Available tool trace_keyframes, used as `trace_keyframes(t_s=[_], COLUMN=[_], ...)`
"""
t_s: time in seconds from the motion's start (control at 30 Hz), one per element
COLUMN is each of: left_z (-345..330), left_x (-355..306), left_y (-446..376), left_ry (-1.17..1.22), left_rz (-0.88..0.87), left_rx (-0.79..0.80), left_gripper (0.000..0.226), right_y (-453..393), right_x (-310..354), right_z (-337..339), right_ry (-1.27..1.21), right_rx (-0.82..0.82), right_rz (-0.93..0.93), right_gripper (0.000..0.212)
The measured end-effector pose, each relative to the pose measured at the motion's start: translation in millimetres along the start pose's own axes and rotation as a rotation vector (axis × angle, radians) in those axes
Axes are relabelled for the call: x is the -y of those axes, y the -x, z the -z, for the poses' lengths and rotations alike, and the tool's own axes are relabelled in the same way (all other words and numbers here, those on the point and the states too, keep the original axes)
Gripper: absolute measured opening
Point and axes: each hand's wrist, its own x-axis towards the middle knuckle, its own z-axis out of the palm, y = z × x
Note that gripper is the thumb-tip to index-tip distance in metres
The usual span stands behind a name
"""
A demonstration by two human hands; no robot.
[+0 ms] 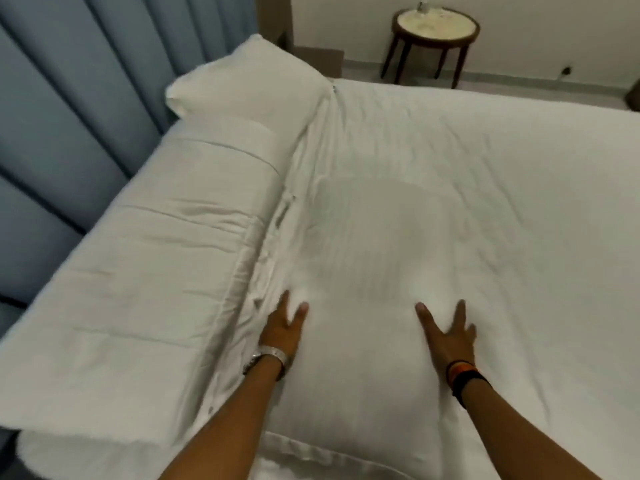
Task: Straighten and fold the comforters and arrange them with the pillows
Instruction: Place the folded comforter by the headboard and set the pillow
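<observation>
Left hand (pixel 281 332): laid flat, palm down, on the near pillow (pixel 363 289); its fingers (pixel 302 311) are spread wide and nothing is gripped. A watch (pixel 268 356) is worn on the wrist.
Right hand (pixel 448 336): pressed flat on the same pillow, well apart from the left; fingers splayed, nothing held. Dark and orange bands (pixel 462 374) are seen at the wrist.
Near pillow: white, lying under both palms on the bed, its far end reaching past the fingertips; its near hem is seen between the forearms.
Comforter (pixel 131 271): folded into a long white band along the bed's head, just left of the left hand; its edge is touched or nearly touched by the outer fingers, which cannot be told.
Far pillow (pixel 249 81): set on the far end of the folded comforter, leaning against the headboard (pixel 69 98).
Sheet (pixel 519 168): white, spread over the bed, lightly creased.
Headboard: blue, padded in vertical channels.
Table (pixel 435 26): small, round, light-topped, dark-legged, standing by the wall beyond the bed.
</observation>
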Motion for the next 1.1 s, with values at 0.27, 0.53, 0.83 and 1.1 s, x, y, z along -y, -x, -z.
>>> trace_keyframes(t_s=[0.27,0.53,0.83,1.1], left_z=[-33.2,63.8,299.2,401.6], left_x=[-62.8,-197.2,-168.6,-0.6], left_y=[14.3,70.4,111.2,48.2], left_ry=[0.275,0.137,-0.063,-0.408], left_rz=[-0.026,-0.461,-0.484,0.019], left_rx=[-0.211,-0.472,-0.716,-0.535], left_gripper=[0.075,0.057,0.050,0.078], right_y=[-22.2,37.0,164.8,215.8], right_x=[-11.9,96.1,228.6,231.6], right_z=[14.9,47.9,-64.7,-236.5], right_ry=[-0.547,-0.680,-0.749,-0.386], right_rx=[0.059,0.026,0.207,0.465], right_rz=[0.200,0.415,0.539,0.352], right_gripper=[0.093,0.082,0.096,0.123])
